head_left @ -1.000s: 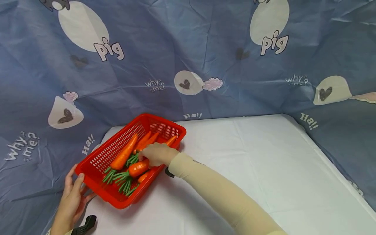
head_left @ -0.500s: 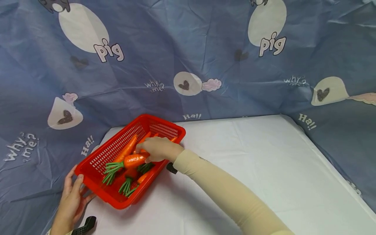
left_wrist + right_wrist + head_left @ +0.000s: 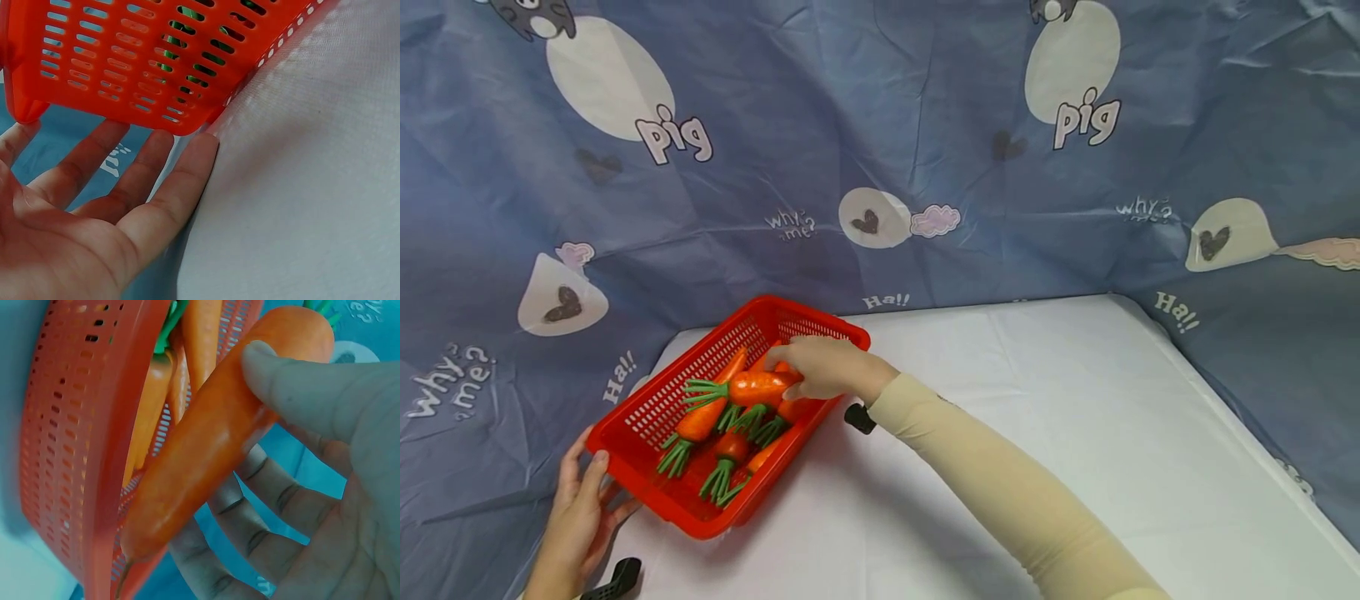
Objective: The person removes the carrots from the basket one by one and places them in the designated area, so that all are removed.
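My right hand [image 3: 827,365] holds an orange carrot [image 3: 760,388] above the other carrots, its green stalks pointing left. In the right wrist view, the thumb [image 3: 259,369] lies over the thick end of this carrot and the fingers curl beneath it, while the thin tip points down past the rim. Several more carrots [image 3: 700,423] lie inside the red plastic basket [image 3: 640,493]. At the basket's near left corner, my left hand [image 3: 574,517] grips the rim, thumb on top. From the left wrist, its long fingers reach to the basket's lower edge.
A white cloth covers the table [image 3: 1000,433], stretching to the right of the basket. Behind hangs a blue printed curtain [image 3: 820,133]. A black wrist device [image 3: 625,575] sits by my left wrist, with another one [image 3: 859,418] under my right.
My right hand has lifted the carrot up from the pile and moved slightly right and back. Carrots beneath it now show more. The left hand stays at the basket corner.
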A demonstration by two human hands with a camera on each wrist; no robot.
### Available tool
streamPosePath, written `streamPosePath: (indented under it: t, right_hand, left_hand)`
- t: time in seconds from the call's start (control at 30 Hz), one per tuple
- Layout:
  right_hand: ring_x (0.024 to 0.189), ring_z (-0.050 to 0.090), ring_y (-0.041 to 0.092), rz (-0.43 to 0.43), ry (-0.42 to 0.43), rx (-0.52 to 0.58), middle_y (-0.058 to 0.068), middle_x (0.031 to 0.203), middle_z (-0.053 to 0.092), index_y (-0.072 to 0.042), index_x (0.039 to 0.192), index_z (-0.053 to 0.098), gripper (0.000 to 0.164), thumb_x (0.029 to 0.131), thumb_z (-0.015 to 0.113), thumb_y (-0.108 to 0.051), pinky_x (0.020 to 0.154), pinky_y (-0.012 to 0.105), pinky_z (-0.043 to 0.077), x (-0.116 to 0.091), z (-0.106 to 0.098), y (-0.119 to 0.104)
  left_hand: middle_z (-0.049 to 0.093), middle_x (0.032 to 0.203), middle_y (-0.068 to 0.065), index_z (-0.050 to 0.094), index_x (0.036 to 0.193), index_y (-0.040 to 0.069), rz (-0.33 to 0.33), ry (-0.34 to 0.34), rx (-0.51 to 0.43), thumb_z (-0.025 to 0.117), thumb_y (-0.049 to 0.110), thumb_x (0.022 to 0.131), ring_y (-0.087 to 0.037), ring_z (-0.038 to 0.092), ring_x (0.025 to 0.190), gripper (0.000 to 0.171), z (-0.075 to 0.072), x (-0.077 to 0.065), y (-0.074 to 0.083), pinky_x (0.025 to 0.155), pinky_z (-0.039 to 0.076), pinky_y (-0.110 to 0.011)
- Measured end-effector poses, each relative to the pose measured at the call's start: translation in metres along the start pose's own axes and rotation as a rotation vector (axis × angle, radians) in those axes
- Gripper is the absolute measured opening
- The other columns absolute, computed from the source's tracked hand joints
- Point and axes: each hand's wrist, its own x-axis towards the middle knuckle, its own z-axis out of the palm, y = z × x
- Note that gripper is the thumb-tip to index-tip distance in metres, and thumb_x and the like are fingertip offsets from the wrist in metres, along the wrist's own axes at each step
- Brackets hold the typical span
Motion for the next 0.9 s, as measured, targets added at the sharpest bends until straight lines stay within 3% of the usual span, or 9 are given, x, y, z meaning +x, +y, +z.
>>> streamPosePath:
  t: [0.27,0.43,0.7,0.9]
  right_hand:
    - [0.12,0.064,0.018,0.043,0.024,0.078,0.004,0.131,0.069,-0.022,0.143,0.062,0.046,0.101,0.077,-0.031,0.102,0.036,0.055,-0.014,-0.006,0.019]
    - [0.114,0.064,0.022,0.048,0.061,0.136,0.006,0.123,0.07,-0.017,0.142,0.063,0.046,0.101,0.077,-0.029,0.104,0.037,0.053,-0.023,-0.007,0.032]
    - [0.093,0.059,0.022,0.081,0.124,0.218,0.007,0.098,0.062,-0.012,0.141,0.061,0.045,0.102,0.076,-0.029,0.086,0.035,0.048,-0.037,-0.005,0.053]
    - [0.092,0.064,0.02,0.132,0.174,0.286,0.006,0.101,0.068,-0.012,0.139,0.061,0.044,0.101,0.074,-0.03,0.086,0.035,0.052,-0.049,-0.001,0.067]
  left_hand:
    - [0.043,0.135,0.018,0.014,0.165,0.049,0.007,-0.011,-0.018,0.044,0.028,0.116,0.004,0.068,0.098,0.061,-0.002,0.0,-0.002,0.07,0.065,-0.03]
    - [0.043,0.135,0.018,0.013,0.166,0.049,0.008,-0.002,-0.003,0.045,0.028,0.116,0.005,0.067,0.098,0.063,-0.001,0.0,-0.001,0.07,0.064,-0.03]
    - [0.043,0.135,0.018,0.014,0.164,0.049,0.012,-0.002,0.0,0.044,0.028,0.116,0.005,0.067,0.098,0.061,-0.001,0.001,-0.001,0.069,0.064,-0.03]
    - [0.043,0.135,0.018,0.016,0.164,0.049,0.014,-0.002,-0.008,0.045,0.027,0.116,0.005,0.067,0.098,0.06,-0.002,0.002,-0.002,0.069,0.064,-0.03]
